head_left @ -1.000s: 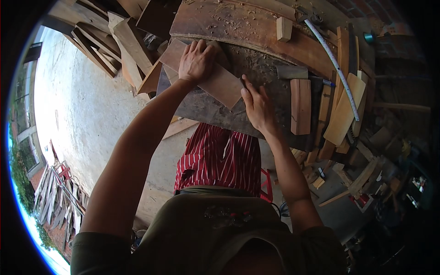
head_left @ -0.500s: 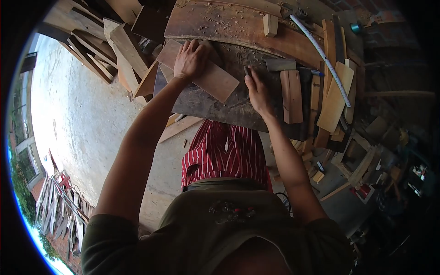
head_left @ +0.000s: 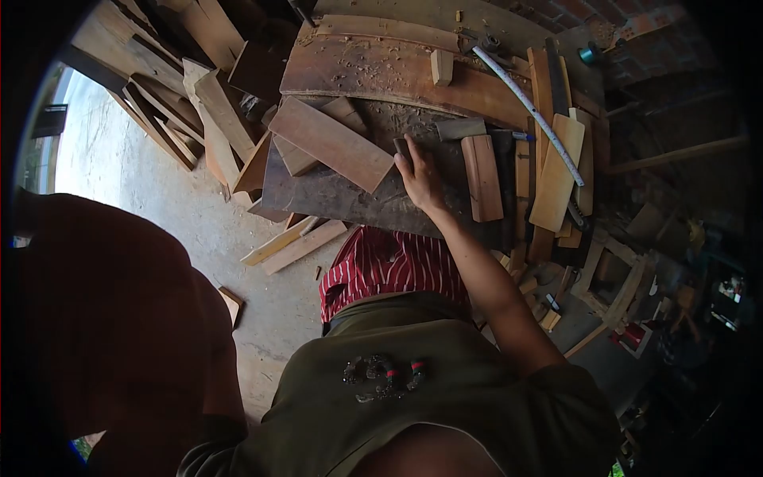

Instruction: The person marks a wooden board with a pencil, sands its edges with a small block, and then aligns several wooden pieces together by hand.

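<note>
My right hand (head_left: 421,176) is over the dark worktop, its thumb and fingers closed round a small dark block (head_left: 401,146). Just left of it lies a flat reddish-brown board (head_left: 334,143), slanted across another wooden piece (head_left: 296,157) beneath. My left hand and forearm (head_left: 119,318) are raised close to the camera as a large dark shape at the left, with the fingers hidden. Right of my right hand are a grey block (head_left: 461,129) and a shaped brown wood block (head_left: 482,178).
A long plank (head_left: 358,67) strewn with shavings runs along the back of the bench, with a small upright block (head_left: 441,67) on it. A speckled pale strip (head_left: 528,115) crosses stacked boards (head_left: 556,175) at the right. Offcuts (head_left: 214,111) lean at the left.
My left hand has let go of the reddish-brown board and come up close to the camera. My right hand still holds the small dark block; the view has shifted a little.
</note>
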Available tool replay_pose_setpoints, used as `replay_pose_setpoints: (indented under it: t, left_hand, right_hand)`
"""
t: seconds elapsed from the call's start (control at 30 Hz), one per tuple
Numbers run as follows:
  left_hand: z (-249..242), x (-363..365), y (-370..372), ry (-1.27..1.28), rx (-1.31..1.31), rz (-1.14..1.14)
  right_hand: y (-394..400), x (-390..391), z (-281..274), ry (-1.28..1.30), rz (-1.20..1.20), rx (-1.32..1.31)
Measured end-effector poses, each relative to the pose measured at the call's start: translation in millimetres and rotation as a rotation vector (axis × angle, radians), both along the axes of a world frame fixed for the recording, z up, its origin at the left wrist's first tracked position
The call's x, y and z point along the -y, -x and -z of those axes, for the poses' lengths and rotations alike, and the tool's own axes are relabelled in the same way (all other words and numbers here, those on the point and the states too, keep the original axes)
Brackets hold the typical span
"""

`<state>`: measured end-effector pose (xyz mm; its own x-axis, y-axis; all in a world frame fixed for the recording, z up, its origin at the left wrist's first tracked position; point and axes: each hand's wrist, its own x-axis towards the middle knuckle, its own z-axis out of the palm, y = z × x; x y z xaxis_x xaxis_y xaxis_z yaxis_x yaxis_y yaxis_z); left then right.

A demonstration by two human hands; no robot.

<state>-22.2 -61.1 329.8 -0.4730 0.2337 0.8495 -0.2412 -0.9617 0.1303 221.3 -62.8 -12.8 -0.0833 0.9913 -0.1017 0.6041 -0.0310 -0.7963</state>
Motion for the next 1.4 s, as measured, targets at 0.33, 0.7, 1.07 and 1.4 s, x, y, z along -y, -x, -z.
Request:
replay_pose_setpoints:
  t: [0.33,0.7,1.07,1.4]
  left_hand:
    - [-34,21,5,0.129,-0.398,-0.023]
    - [-58,-16,-16,0.295,-0.891,-0.021]
    - [295,-16,-43,0.553,-2.044,-0.236]
    - [148,-31,-41,0.608,-1.397,0.112]
  right_hand:
    - [-9,-3,-7,0.041,-0.077,-0.031]
    - [-17,-5,-8,-0.010,-0.187,-0.130]
    - [-48,4,-26,0.264,0.252,-0.642]
    - [-42,16,-118,0.124,0.205,-0.758]
